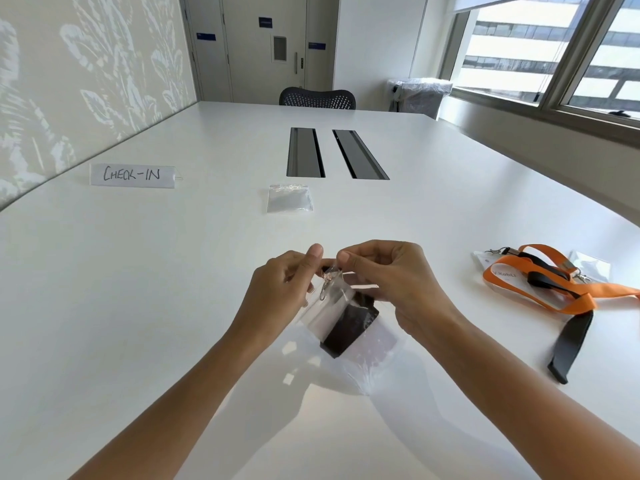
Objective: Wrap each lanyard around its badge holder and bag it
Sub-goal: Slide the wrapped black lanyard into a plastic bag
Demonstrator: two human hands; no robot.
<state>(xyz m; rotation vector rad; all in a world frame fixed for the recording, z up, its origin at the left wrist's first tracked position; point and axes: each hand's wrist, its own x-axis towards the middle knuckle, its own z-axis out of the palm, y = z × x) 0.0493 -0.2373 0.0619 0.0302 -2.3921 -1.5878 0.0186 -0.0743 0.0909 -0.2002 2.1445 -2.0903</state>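
The left hand (280, 285) and right hand (391, 278) are each pinching the mouth of a clear zip bag (379, 348) between thumb and curled forefinger, over the near middle of the white table (156, 306). Inside, the badge holder (327, 315), wound with black lanyard (349, 329), is slanting far-left to near-right, clip end pointing far.

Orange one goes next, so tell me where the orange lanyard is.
The orange lanyard lies on the table at the head view's right, tangled with a black lanyard, beside the right hand.
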